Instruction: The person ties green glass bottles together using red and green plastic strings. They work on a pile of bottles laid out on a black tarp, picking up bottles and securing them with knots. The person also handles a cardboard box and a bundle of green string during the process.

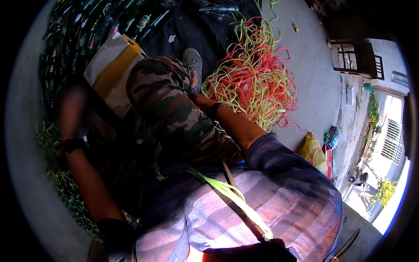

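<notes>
My left hand [72, 109] is blurred, raised at the left beside the stack of green glass bottles [81, 36]; whether it holds anything is not visible. Near it sits a pale box [113, 73] crossed by a wide band of yellow-brown tape. My right hand [201, 101] reaches down past my camouflage-trousered knee [163, 88], close to my grey shoe [194, 67]. Its fingers are partly hidden by the knee. Just beyond that hand lies a loose heap of tangled red and yellow-green plastic strapping [252, 78].
A dark sheet [186, 31] covers the floor ahead, with a clear glass bottle [221, 9] on it. To the right are a yellow sack [313, 152], a concrete floor [311, 82] and a window frame [348, 57]. A yellow-green strap [235, 198] lies across my striped shirt [278, 203].
</notes>
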Motion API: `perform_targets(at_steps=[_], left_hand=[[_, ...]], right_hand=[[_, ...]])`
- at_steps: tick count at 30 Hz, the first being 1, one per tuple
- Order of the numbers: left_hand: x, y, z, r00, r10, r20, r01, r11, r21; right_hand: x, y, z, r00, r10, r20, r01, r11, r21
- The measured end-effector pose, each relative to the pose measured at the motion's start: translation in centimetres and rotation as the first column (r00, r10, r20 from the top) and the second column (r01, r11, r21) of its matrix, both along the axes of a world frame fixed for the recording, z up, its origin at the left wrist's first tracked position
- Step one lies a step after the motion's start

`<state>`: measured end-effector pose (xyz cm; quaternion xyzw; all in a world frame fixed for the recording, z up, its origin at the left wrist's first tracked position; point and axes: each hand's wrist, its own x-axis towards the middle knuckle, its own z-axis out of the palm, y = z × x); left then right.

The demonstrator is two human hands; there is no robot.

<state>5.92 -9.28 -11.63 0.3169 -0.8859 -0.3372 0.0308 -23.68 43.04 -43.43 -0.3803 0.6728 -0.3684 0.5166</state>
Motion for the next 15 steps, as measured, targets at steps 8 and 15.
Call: perform_targets(at_steps=[8,15], left_hand=[[4.8,3.7,0.2,0.988,0.143,0.052,-0.145,0.989,0.034],[3.8,6.1,0.1,0.980,0.188,0.067,-0.199,0.956,0.216]], right_hand=[[0.8,2.6,-2.7,0.704,0.371,-0.605,-0.221,0.925,0.309],[-4.0,10.9,3.3,0.930,0.348,-0.121,-0.110,0.575,0.811]])
